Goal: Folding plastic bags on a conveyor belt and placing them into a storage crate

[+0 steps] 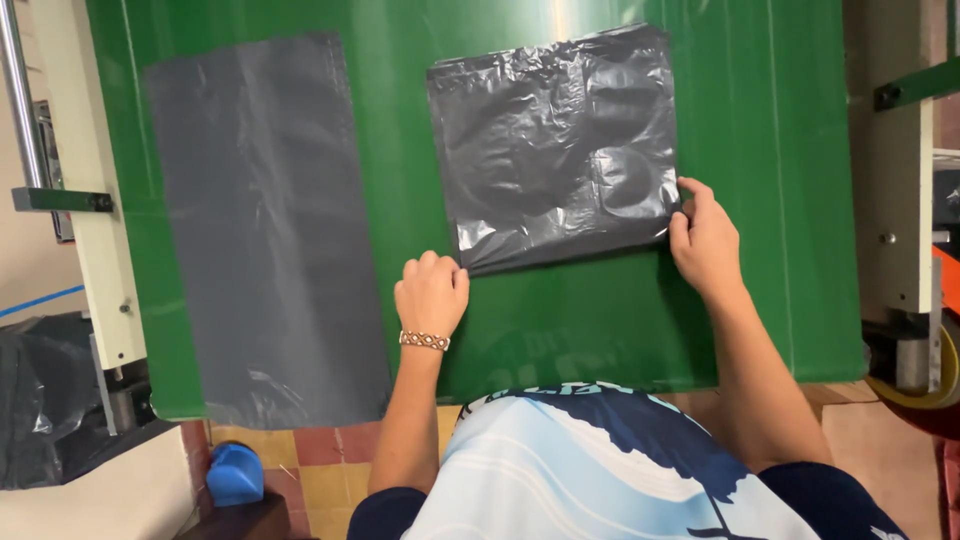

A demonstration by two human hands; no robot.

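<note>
Left hand (432, 293) sat curled, fingers (428, 264) folded in loosely, knuckles touching the near-left corner of the crumpled folded black plastic bag stack (555, 145). Right hand (705, 240) pinched the stack's near-right corner, fingers (683, 228) narrow on the edge. Stack lay flat mid green desk (770, 150). A flat grey plastic bag (265, 225) lay well apart on the left, its near end hanging off. Blue object (235, 472) on the floor, unclear.

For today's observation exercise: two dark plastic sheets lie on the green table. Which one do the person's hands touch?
The crinkled, glossy black folded plastic bag stack, gripped at its near corners by the left hand and right hand. The long flat matte grey plastic sheet lies untouched, farther left.
</note>
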